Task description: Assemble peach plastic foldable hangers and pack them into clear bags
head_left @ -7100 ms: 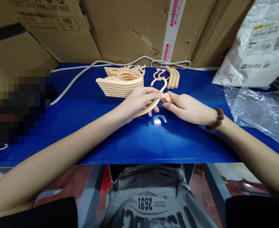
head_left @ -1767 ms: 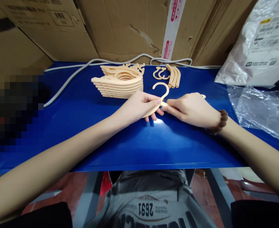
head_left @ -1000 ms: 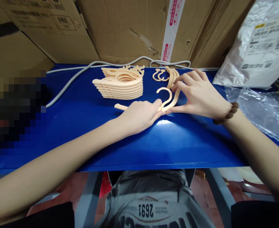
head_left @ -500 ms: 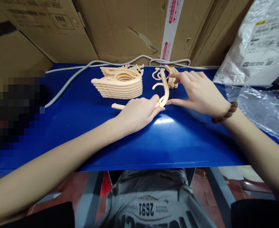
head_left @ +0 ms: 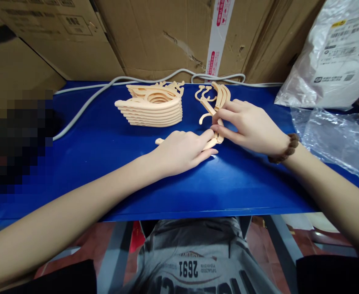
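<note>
A cream plastic folding hanger is between my two hands above the blue tabletop. My left hand is closed around one of its arms, whose end pokes out past the far side of the fist. Thumb and fingers of my right hand pinch the other arm, which slants up and away; the hanger's curved hook juts out to the left. Part of the joint is covered by fingers. Just behind lie more cream hangers with their hooks showing. To the left rests a neat stack of similar hangers.
The blue table has its front edge close to my body. A white cable runs along the back, against cardboard boxes. At the right are a labelled plastic package and crumpled clear film.
My right hand has come in from a spread pose and now pinches the hanger's arm. My left hand and the hanger have shifted slightly right and nearer; the upright arm leans more to the left.
</note>
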A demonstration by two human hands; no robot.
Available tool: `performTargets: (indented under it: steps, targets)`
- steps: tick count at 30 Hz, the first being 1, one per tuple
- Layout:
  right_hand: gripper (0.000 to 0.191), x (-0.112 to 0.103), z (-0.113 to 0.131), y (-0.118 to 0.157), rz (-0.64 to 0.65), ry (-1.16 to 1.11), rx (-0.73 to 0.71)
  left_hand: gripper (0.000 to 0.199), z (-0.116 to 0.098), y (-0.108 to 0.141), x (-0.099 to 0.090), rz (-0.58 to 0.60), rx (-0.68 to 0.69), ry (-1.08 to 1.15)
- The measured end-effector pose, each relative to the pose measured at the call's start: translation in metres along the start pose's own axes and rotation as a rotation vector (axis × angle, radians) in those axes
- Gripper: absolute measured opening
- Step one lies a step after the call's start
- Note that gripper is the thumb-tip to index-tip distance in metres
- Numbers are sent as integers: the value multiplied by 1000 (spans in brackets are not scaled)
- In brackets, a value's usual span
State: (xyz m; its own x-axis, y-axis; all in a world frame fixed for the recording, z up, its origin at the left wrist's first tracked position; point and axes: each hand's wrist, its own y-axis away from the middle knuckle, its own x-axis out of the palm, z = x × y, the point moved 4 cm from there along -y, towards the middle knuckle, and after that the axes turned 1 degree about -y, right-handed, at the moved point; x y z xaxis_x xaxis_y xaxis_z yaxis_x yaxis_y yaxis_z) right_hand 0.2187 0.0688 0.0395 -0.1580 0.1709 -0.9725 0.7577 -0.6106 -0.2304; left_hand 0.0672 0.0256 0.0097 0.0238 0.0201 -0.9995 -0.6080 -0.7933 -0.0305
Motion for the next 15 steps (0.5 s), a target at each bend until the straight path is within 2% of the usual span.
performTargets:
  steps: [6, 15]
  targets:
    - [26, -2, 1, 2, 13, 89, 53, 27, -2, 3, 0, -63, 131, 116]
    - [16, 9, -8, 3, 30, -33, 81, 22, -1, 4, -2, -208, 214, 119]
